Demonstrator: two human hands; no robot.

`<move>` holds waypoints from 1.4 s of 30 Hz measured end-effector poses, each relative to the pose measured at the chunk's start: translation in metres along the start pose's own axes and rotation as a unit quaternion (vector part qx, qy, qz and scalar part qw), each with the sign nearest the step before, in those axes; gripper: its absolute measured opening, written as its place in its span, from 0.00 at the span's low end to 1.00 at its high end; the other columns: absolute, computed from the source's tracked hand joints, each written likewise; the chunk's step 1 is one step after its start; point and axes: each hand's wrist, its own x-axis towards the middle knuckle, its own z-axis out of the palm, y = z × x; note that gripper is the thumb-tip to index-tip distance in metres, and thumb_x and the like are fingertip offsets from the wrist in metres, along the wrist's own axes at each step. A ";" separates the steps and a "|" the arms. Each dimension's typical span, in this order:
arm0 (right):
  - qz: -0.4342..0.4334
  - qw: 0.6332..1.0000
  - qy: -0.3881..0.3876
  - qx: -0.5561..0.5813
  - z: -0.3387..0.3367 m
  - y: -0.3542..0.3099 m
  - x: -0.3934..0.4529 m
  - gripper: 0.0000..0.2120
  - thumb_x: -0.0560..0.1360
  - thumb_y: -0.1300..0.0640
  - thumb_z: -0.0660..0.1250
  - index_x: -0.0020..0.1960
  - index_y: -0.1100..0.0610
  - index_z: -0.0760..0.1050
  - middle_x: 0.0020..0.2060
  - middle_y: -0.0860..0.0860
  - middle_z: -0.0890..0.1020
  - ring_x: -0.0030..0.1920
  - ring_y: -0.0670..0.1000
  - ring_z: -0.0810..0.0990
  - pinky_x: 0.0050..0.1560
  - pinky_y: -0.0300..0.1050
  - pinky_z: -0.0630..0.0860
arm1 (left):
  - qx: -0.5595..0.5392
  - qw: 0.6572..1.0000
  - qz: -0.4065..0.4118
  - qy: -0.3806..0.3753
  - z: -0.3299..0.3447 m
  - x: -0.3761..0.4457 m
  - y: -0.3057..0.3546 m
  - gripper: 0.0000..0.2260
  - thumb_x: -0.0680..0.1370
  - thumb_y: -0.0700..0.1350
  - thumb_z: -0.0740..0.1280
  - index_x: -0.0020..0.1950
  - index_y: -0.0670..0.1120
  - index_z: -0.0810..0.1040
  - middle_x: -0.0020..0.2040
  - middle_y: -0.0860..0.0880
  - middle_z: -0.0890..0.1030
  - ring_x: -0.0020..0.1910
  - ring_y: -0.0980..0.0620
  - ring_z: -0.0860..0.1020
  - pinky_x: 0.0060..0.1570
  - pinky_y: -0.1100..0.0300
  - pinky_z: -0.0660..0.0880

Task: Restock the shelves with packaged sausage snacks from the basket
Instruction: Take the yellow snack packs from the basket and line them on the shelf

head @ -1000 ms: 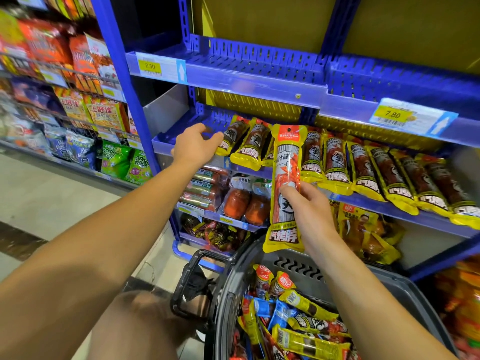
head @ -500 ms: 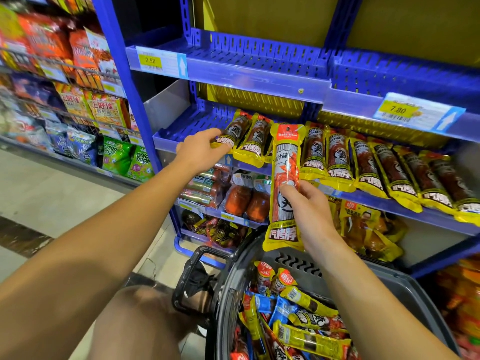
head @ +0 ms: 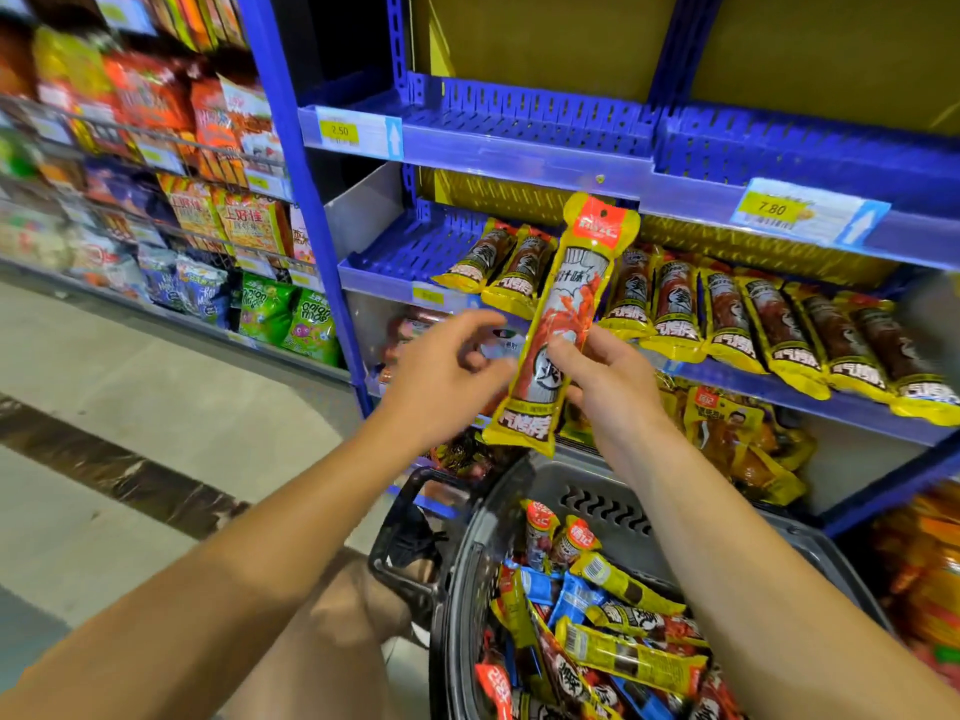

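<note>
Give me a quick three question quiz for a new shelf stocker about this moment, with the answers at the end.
1. Which hand holds the upright sausage pack?
2. True or false: the basket is empty.
3. The yellow tag above the stocked row reads: A 2.50, B 7.80, C 9.90?

Key: 1 right hand; the left hand is open beside it. 2 false. 3 B.

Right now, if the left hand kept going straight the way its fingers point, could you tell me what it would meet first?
Most likely the sausage pack held upright in the right hand. The left hand is half open, its fingers aimed rightward at the pack's edge, and nothing shows between them, though depth is uncertain.
</note>
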 end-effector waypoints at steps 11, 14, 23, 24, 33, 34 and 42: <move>-0.063 0.986 -0.047 -0.146 0.032 -0.010 -0.007 0.14 0.78 0.45 0.64 0.57 0.52 0.80 0.46 0.50 0.85 0.45 0.46 0.81 0.47 0.54 0.77 | -0.008 0.997 0.008 0.078 0.005 -0.035 -0.020 0.29 0.68 0.46 0.75 0.68 0.52 0.73 0.57 0.58 0.80 0.55 0.61 0.77 0.52 0.69 0.71; -0.111 0.934 -0.033 -0.338 0.025 -0.011 0.001 0.25 0.79 0.42 0.62 0.73 0.51 0.70 0.65 0.48 0.78 0.65 0.50 0.73 0.66 0.52 0.70 | 0.029 0.993 -0.009 0.117 -0.015 -0.025 -0.028 0.28 0.67 0.51 0.72 0.67 0.55 0.74 0.55 0.57 0.81 0.52 0.59 0.78 0.51 0.66 0.73; -0.213 0.723 -0.017 -0.657 0.013 -0.007 0.061 0.37 0.74 0.34 0.45 0.77 0.52 0.63 0.74 0.51 0.68 0.77 0.56 0.60 0.77 0.57 0.55 | 0.129 0.976 -0.098 0.142 -0.059 0.054 -0.075 0.25 0.71 0.51 0.74 0.68 0.50 0.75 0.54 0.50 0.82 0.49 0.49 0.79 0.49 0.58 0.75; -0.208 0.717 -0.018 -0.665 0.012 -0.007 0.067 0.37 0.74 0.34 0.44 0.77 0.51 0.62 0.75 0.51 0.68 0.78 0.56 0.59 0.77 0.57 0.55 | 0.135 0.975 -0.102 0.142 -0.059 0.066 -0.078 0.26 0.71 0.52 0.73 0.68 0.49 0.74 0.56 0.49 0.82 0.52 0.46 0.80 0.52 0.54 0.76; -0.176 0.710 -0.011 -0.681 0.009 -0.006 0.088 0.30 0.80 0.39 0.57 0.78 0.52 0.60 0.75 0.50 0.67 0.77 0.56 0.57 0.76 0.55 0.55 | 0.240 0.949 -0.184 0.094 -0.042 0.161 -0.081 0.19 0.72 0.62 0.68 0.49 0.46 0.75 0.53 0.43 0.81 0.57 0.38 0.75 0.57 0.45 0.69; -0.173 0.711 -0.009 -0.681 0.009 -0.006 0.089 0.31 0.80 0.39 0.57 0.78 0.51 0.60 0.75 0.50 0.66 0.78 0.56 0.57 0.76 0.55 0.56 | 0.235 0.949 -0.189 0.093 -0.039 0.165 -0.080 0.18 0.73 0.60 0.67 0.45 0.46 0.73 0.52 0.42 0.81 0.56 0.38 0.76 0.57 0.45 0.69; -0.168 0.720 -0.012 -0.674 0.012 -0.007 0.092 0.31 0.81 0.40 0.56 0.79 0.51 0.57 0.77 0.50 0.64 0.77 0.56 0.56 0.76 0.55 0.55 | 0.227 0.946 -0.202 0.111 -0.033 0.174 -0.086 0.16 0.77 0.58 0.61 0.47 0.46 0.77 0.53 0.41 0.81 0.57 0.38 0.75 0.60 0.47 0.67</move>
